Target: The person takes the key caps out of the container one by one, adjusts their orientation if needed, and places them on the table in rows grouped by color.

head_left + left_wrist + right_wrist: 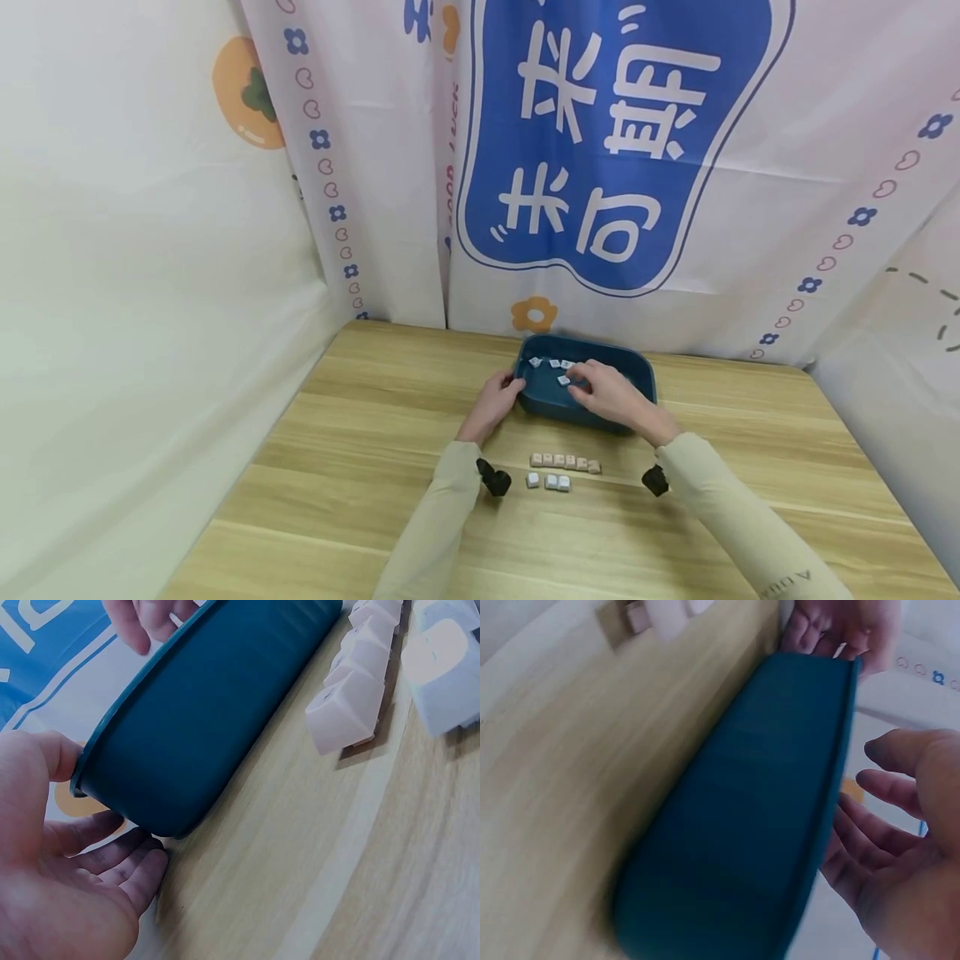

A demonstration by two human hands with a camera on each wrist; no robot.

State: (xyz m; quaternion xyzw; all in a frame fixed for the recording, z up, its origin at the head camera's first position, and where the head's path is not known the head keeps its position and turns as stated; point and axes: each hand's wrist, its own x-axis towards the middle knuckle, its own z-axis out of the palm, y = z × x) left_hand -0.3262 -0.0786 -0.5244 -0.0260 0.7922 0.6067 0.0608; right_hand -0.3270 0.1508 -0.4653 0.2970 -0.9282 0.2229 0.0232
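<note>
A dark teal plastic tray [562, 409] stands near the back of the table, with several white keycaps [563, 381] lying in it. My left hand [495, 402] holds the tray's left end; in the left wrist view its thumb [60, 754] is at the rim and its fingers lie against the outer wall. Over the tray's inside hovers my right hand [609, 393], with bent fingers. Thumb and index finger stand apart in the right wrist view, and nothing shows between them. That hand hides part of the tray's inside.
In front of the tray, several pinkish keycaps [559, 461] form a row on the wooden table [360, 467]. Nearer to me are three white keycaps [551, 482], two side by side and one apart at left. A printed cloth [390, 167] hangs behind the table.
</note>
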